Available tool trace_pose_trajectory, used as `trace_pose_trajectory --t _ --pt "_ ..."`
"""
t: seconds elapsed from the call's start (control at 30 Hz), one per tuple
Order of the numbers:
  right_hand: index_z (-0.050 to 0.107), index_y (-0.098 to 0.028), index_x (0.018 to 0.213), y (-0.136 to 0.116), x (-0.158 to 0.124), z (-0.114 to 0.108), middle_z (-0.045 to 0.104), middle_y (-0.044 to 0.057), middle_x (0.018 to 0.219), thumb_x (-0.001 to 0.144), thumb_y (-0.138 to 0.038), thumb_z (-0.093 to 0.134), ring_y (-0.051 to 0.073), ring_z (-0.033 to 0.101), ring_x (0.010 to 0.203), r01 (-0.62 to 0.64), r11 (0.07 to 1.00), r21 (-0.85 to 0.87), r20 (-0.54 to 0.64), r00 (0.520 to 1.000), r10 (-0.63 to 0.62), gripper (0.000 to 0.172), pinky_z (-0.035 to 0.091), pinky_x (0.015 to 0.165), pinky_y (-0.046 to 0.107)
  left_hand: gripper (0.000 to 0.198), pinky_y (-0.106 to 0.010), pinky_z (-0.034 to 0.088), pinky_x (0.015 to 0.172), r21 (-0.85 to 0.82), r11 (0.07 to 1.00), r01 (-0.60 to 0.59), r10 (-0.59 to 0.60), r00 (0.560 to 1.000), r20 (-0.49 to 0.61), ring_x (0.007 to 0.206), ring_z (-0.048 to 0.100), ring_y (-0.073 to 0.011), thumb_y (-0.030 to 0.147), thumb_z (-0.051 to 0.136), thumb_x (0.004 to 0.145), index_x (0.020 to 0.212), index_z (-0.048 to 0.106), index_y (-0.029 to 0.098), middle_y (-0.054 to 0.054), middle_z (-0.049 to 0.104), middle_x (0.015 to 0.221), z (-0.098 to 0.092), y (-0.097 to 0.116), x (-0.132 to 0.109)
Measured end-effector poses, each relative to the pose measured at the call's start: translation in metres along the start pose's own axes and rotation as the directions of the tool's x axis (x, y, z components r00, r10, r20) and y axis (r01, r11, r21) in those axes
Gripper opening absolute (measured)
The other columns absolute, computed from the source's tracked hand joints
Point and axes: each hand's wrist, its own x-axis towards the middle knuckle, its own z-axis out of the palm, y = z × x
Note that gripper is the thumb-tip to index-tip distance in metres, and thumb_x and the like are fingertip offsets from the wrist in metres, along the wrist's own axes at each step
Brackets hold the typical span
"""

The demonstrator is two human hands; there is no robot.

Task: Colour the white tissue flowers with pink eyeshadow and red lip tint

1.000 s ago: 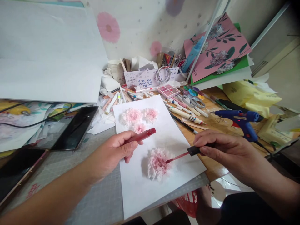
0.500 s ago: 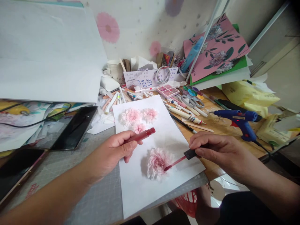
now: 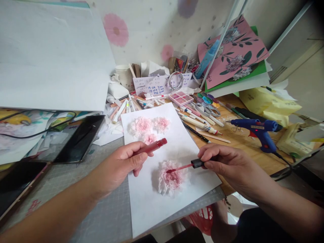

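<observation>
Your left hand (image 3: 124, 165) grips a red tube (image 3: 152, 146) over the white sheet (image 3: 182, 141); your right hand (image 3: 227, 165) pinches the black-capped applicator wand (image 3: 182, 166), its red tip touching the pink paper flower (image 3: 170, 177) lying on that sheet

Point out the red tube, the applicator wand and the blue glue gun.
red tube (image 3: 154, 146), head view, on its exposed barrel
applicator wand (image 3: 180, 167), head view, mid-stem
blue glue gun (image 3: 255, 125), head view, on its barrel

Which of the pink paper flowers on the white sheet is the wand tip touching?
The lone flower nearest the person, under the wand in the right hand; the other three cluster untouched farther up.
</observation>
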Motion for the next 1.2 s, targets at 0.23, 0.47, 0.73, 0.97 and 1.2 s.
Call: trace_pose_trajectory --t 0.23,0.47,0.73,0.97,1.2 --pt "0.071 -0.024 0.084 0.004 -0.001 -0.001 0.066 0.002 0.086 0.071 -0.026 0.081 0.015 0.061 0.079 -0.055 0.997 0.055 -0.062 0.996 0.058 0.016 0.052 0.071 0.026 0.033 -0.028 0.026 0.058 0.01 1.0 -0.013 0.013 1.0 0.004 0.058 0.036 -0.0124 0.049 0.051 0.092 0.105 0.063 0.021 0.005 0.045 0.059 -0.001 0.0 0.001" --pt "0.073 -0.024 0.08 -0.005 -0.003 -0.001 0.067 0.002 0.087 0.068 -0.027 0.084 0.016 0.062 0.081 -0.042 0.991 0.125 -0.122 0.991 0.057 0.016 0.051 0.071 0.025 0.035 -0.028 0.026 0.058 0.008 1.0 -0.011 0.011 1.0 0.001 0.057 0.036 -0.0129 0.051 0.051 0.09 0.105 0.063 0.02 0.005 0.044 0.058 0.0 0.001 -0.001" --pt "0.075 -0.028 0.075 -0.021 -0.004 -0.001 0.069 0.001 0.086 0.063 -0.031 0.087 0.015 0.063 0.077 -0.026 0.978 0.207 -0.182 0.981 0.065 0.018 0.052 0.069 0.024 0.035 -0.03 0.025 0.058 0.027 1.0 0.002 -0.002 1.0 -0.007 0.058 0.036 -0.0137 0.048 0.051 0.091 0.107 0.063 0.02 0.005 0.044 0.06 -0.002 0.0 -0.001" --pt "0.075 -0.028 0.075 -0.024 -0.004 -0.003 0.071 -0.001 0.085 0.063 -0.025 0.088 0.012 0.066 0.08 -0.039 0.948 0.317 -0.203 0.973 0.108 0.018 0.054 0.074 0.019 0.035 -0.03 0.025 0.06 0.011 1.0 0.013 -0.013 1.0 0.001 0.059 0.036 -0.0127 0.05 0.052 0.091 0.107 0.062 0.021 0.006 0.045 0.06 -0.002 -0.001 -0.001" --pt "0.076 -0.027 0.075 -0.024 -0.003 -0.006 0.072 -0.003 0.084 0.06 -0.023 0.089 0.009 0.065 0.078 -0.01 0.933 0.361 -0.253 0.961 0.109 0.021 0.052 0.072 0.013 0.034 -0.03 0.026 0.059 0.022 1.0 -0.004 0.004 1.0 0.003 0.058 0.037 -0.0127 0.05 0.051 0.091 0.102 0.062 0.02 0.005 0.045 0.059 -0.001 0.001 -0.001"
